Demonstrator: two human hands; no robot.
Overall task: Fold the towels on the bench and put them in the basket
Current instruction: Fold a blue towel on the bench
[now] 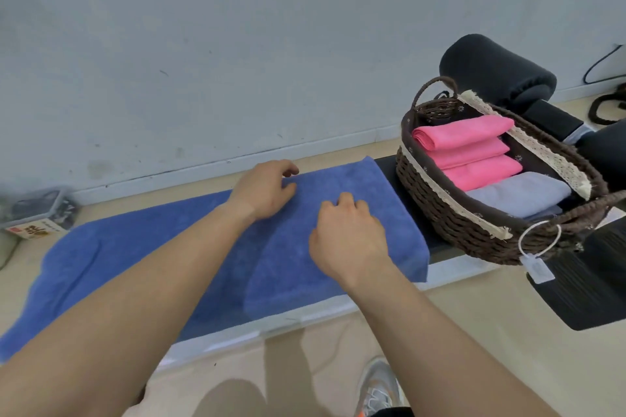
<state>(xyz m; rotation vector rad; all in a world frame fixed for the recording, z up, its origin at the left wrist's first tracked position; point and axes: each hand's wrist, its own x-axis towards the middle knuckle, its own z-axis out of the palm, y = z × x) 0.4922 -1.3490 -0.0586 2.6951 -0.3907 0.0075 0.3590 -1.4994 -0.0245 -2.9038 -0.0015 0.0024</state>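
A long blue towel (142,247) lies along the bench (388,167), its right end folded back into a double layer. My left hand (262,191) sits at the far left corner of that folded layer, fingers and thumb curled on the cloth edge. My right hand (349,234) rests on the middle of the folded layer with its fingers curled under; its fingertips are hidden. The brown woven basket (437,203) stands on the bench just right of the towel. It holds three folded pink towels (467,145) and a pale grey one (521,195).
Black padded rollers (498,74) rise behind the basket. A white ring with a tag (538,247) hangs from the basket's near handle. A box and a clear tub (37,220) sit on the floor at left. My shoe (379,386) stands below the bench edge.
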